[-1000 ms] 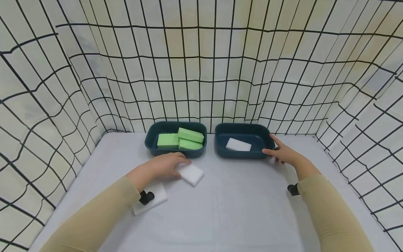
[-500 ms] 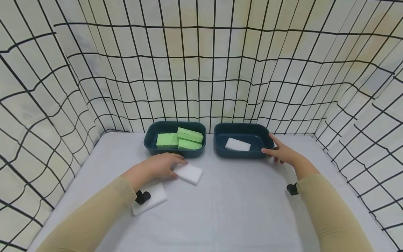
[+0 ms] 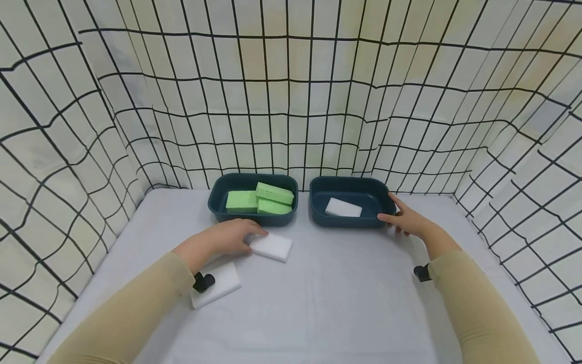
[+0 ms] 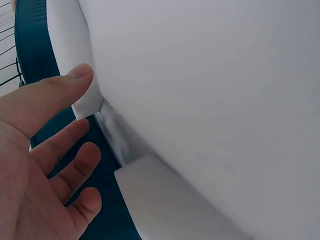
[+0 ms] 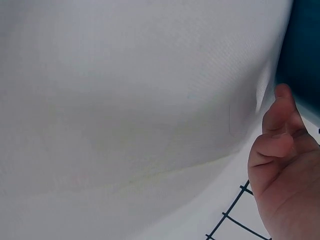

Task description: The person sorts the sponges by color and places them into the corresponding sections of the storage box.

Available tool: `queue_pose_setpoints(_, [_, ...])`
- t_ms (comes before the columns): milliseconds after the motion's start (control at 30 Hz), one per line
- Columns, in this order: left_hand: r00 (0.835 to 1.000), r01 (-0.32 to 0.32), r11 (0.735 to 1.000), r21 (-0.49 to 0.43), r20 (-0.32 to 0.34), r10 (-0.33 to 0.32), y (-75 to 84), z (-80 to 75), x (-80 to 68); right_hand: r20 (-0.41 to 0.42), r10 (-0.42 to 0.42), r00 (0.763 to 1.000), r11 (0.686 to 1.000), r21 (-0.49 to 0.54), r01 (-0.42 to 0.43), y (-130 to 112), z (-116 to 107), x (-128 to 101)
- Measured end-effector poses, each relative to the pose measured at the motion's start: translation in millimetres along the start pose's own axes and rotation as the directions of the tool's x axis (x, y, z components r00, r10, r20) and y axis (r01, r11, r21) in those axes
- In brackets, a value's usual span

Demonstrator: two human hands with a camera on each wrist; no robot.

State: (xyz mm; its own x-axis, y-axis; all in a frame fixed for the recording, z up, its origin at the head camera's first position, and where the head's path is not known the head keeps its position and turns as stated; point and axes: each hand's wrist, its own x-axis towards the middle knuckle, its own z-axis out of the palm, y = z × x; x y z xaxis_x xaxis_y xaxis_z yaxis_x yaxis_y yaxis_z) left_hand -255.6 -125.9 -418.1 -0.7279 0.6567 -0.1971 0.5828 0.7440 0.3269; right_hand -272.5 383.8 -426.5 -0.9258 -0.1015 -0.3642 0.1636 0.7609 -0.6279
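Two white sponges sit on the grey table (image 3: 318,303) on the near side of the left tub (image 3: 218,205): the closest one (image 3: 218,283) lies partly under the left sleeve, and just past it the left hand (image 3: 223,241) rests on the other white sponge (image 3: 272,246), fingers fairly straight and spread with the thumb at its edge, touching more than gripping. Further back, that left tub holds three green sponges (image 3: 259,199), and right beside it the right tub (image 3: 318,202) has one white sponge (image 3: 343,208) inside. The right hand (image 3: 406,218) is on the right tub's far-right rim, thumb and fingers curled round it.
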Motion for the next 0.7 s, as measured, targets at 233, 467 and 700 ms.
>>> queue_pose_setpoints(233, [1.0, 0.01, 1.0, 0.013, 0.004, -0.01, -5.6, 0.9, 3.2, -0.002, 0.013, 1.0, 1.0, 0.005, -0.013, 2.2, -2.1, 5.0])
queue_pose_setpoints(467, [0.999, 0.046, 0.997, -0.064, 0.002, -0.046, -1.7, 0.8, 1.1, -0.012, 0.023, 1.0, 1.0, -0.005, -0.023, -4.2, 0.5, -3.2])
queue_pose_setpoints(700, [1.0, 0.007, 0.999, -0.043, -0.019, -0.008, 7.3, -6.1, -5.7, -0.009, 0.011, 1.0, 1.0, -0.007, -0.011, -4.8, 1.1, -5.2])
